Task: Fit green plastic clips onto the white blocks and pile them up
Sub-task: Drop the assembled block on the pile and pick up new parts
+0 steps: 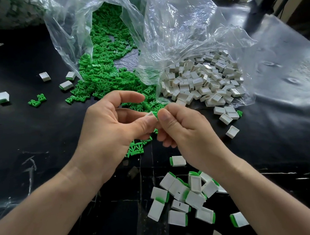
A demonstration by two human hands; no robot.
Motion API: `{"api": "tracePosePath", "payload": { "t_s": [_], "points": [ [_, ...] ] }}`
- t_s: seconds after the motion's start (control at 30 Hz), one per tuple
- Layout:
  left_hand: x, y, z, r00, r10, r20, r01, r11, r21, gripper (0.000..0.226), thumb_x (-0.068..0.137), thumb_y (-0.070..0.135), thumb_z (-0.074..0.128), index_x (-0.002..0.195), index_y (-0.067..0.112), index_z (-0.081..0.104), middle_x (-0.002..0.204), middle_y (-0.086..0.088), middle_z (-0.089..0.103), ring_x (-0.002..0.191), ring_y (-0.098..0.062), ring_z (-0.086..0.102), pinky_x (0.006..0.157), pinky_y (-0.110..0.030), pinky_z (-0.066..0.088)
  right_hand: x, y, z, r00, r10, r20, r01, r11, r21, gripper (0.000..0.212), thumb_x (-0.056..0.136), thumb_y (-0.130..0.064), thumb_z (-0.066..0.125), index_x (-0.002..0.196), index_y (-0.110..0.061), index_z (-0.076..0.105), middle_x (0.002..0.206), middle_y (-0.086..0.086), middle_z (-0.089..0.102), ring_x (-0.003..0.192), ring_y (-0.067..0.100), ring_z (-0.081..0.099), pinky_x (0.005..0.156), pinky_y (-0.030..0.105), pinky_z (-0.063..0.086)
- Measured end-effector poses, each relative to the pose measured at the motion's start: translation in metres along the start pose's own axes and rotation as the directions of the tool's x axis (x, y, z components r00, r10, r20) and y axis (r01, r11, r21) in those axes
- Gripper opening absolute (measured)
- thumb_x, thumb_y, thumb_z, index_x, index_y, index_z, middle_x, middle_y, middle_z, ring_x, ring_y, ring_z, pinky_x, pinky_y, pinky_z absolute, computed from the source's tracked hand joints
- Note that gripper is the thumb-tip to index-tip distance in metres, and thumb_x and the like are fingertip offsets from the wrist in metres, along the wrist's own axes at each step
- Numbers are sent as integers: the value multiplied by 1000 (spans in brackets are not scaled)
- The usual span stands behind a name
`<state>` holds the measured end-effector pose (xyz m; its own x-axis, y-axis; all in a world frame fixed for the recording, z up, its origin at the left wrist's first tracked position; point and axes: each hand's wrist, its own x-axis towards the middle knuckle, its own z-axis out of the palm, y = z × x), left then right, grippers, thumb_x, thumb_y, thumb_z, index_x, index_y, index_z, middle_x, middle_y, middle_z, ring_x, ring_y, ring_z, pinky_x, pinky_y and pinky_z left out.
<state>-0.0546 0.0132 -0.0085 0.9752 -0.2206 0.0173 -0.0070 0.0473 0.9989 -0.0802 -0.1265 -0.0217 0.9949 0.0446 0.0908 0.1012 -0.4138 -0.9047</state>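
Pinching block (150, 114) between left hand (112, 126), right hand (186, 131)

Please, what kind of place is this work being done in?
Probably a small assembly workshop: loose green clips and white blocks spill from plastic bags onto a black worktable, with fitted blocks piled in front.

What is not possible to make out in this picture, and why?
1. Head view: white block and green clip, pinched between left hand and right hand; fingertips cover them, so seating is unclear.
2. Head view: pile of clipped blocks; right forearm hides its right part.
3. Head view, top left: blurred green-white heap, contents unclear.
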Motion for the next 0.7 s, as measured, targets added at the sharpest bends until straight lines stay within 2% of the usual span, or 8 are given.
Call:
{"api": "tracePosePath", "payload": {
  "t_s": [0.07,0.13,0.23,0.37,0.43,0.57,0.7],
  "points": [
    [0,1,-1,1000,-7,27,6,1000,10,41,52,19,71,91,18,60,61,0,69,55,-10,66,50,-18,51,0,-1,-3,998,-63,-1,63,996,-59,34,92,-35,43,70,-10,48,59,-7,51,58,12,51,57,37,46],
    [0,4,-4,997,-14,75,11,999,45,44,50,19,71,92,20,60,61,-1,69,54,-11,66,50,-19,52,0,-3,-10,991,-124,55,131,982,-135,35,92,-32,43,71,-6,48,60,2,51,62,24,50,59,45,44],
    [0,8,-7,989,11,150,-34,988,151,48,51,20,73,97,26,59,63,-2,70,55,-11,64,55,-22,55,0,-7,-17,970,-192,152,229,929,-291,34,87,-31,41,71,-3,51,60,10,51,58,24,45,55,44,39],
    [1,7,-10,971,38,236,-102,959,263,50,60,9,78,99,32,57,65,-3,70,54,-12,64,53,-18,52,-2,-10,-21,938,-221,267,325,824,-463,31,87,-30,40,69,-6,49,57,2,47,56,22,41,54,39,35],
    [1,5,-10,958,36,283,-121,950,289,54,63,2,78,100,35,57,65,-4,69,54,-12,64,55,-19,52,-2,-11,-24,919,-214,330,362,789,-497,27,87,-30,40,69,-11,46,56,-6,38,55,17,35,54,35,30],
    [0,5,-11,935,22,354,-122,957,264,57,60,8,82,103,37,57,63,-6,68,52,-13,63,52,-20,51,-2,-13,-29,890,-204,408,401,775,-488,23,87,-29,42,67,-19,37,52,-10,31,58,15,32,52,30,27],
    [-1,2,-8,910,-18,413,-151,916,371,64,64,-2,78,106,40,54,62,0,68,53,-9,63,54,-19,51,-2,-9,-26,865,-183,467,444,713,-542,26,90,-27,47,67,-19,37,54,-8,33,56,19,35,54,38,34]
  ]
}}
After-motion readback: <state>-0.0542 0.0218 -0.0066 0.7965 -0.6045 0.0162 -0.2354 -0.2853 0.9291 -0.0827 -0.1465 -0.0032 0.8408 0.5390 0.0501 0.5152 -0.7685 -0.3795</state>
